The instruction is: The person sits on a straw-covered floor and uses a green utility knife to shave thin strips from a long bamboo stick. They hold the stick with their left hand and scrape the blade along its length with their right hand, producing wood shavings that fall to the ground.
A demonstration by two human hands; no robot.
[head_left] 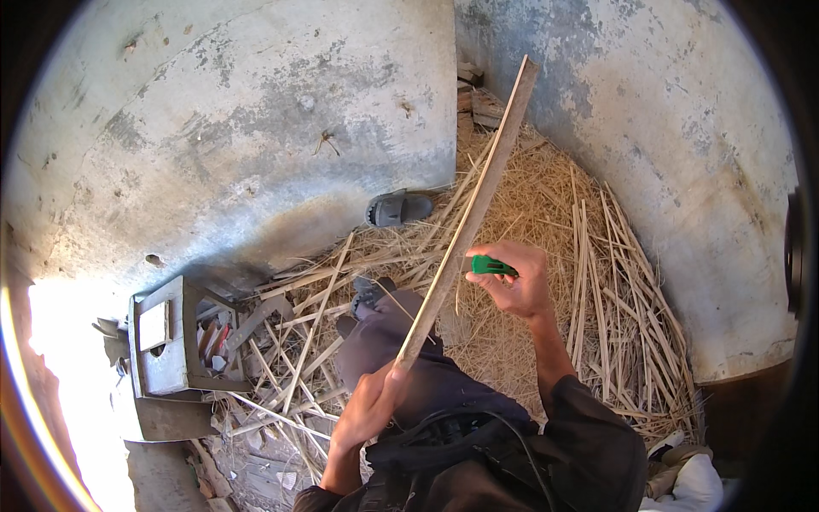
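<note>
Green cutter (493, 266) is filling the right grip (522, 286), at three o'clock of the long strip (486, 171); the left grip (368, 408) is holding only its seven-o'clock end, so wobbling could be making the cutter slip.

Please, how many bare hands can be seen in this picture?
2. The bare left hand grips the lower end of a long, pale-edged, brown wooden-looking strip; the bare right hand holds a small green plastic-looking tool. No others show, though some may be hidden.
</note>
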